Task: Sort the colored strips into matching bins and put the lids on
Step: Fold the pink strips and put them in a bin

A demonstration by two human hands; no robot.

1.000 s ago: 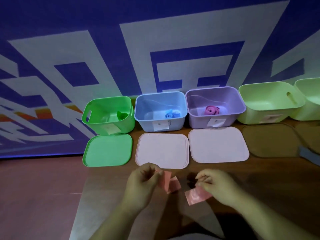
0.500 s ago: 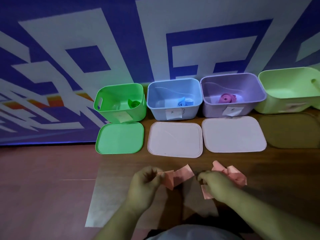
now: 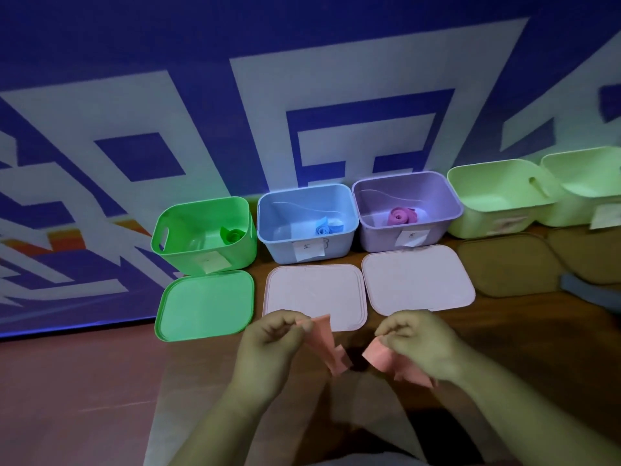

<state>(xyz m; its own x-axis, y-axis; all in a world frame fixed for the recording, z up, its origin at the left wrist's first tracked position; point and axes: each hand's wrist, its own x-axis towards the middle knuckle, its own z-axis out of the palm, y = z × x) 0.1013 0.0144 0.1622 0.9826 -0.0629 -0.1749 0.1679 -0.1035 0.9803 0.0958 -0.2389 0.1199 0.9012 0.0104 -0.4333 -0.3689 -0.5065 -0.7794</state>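
Head view: left hand [image 3: 272, 348], right hand [image 3: 420, 344] pinching pink strip [image 3: 324, 346], now nearer pale lids [image 3: 314, 292].

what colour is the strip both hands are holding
Salmon pink; the strip shows in the head view, pinched by the left hand and right hand.

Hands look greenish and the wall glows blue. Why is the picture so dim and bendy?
In the head view, dim bluish light, probably off the wall, tints the left hand and right hand greenish; the wide lens seems to bow the bin row; the pale green bins at far right and the pink strip look blurry.
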